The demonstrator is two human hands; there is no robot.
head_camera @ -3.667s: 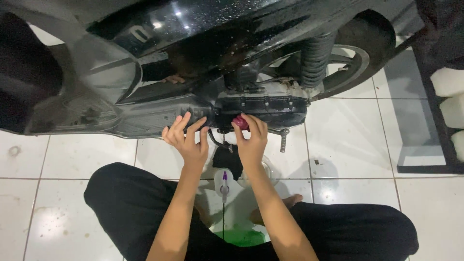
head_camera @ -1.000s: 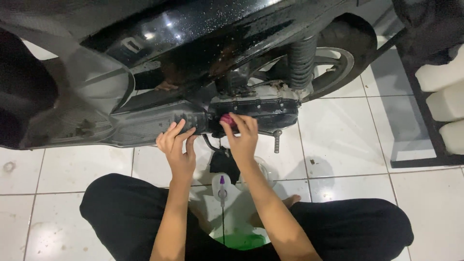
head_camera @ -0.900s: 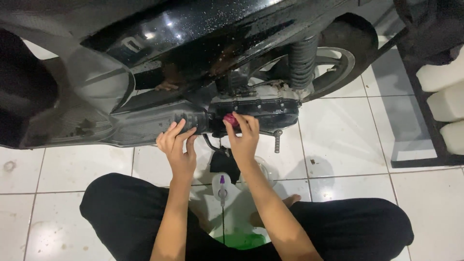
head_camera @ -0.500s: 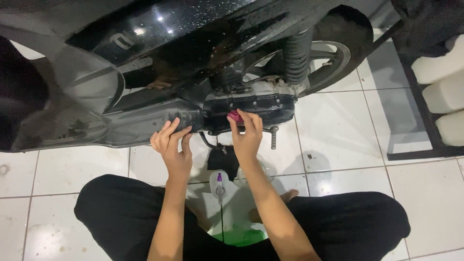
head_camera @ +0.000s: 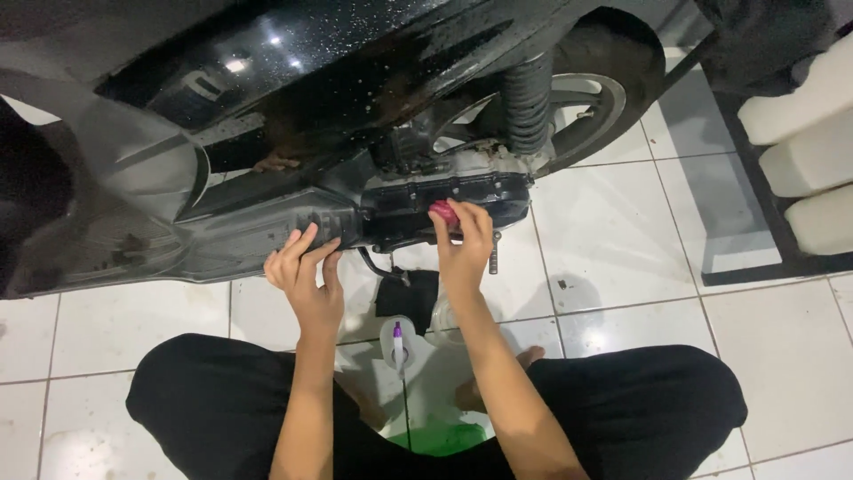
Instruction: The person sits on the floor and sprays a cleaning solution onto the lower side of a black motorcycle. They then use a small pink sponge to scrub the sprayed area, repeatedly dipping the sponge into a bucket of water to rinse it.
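Black scooter engine case (head_camera: 444, 200): right hand (head_camera: 464, 244) pinched a small pink-red object (head_camera: 442, 212) against it, work unfinished; left hand (head_camera: 305, 276), open, empty, rested just left.

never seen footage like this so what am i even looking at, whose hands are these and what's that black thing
The single picture comes from a camera worn on a person's head, looking down, so both bare hands are that person's own. They sit cross-legged in black trousers on a white tiled floor, facing the side of a black scooter. The left hand rests its fingertips on the ribbed grey cover low on the scooter. The right hand presses a small pink object against the dark engine casing; what it is cannot be told. On the floor between the knees lie a small clear bottle with a purple tip, a dark cloth and something green.
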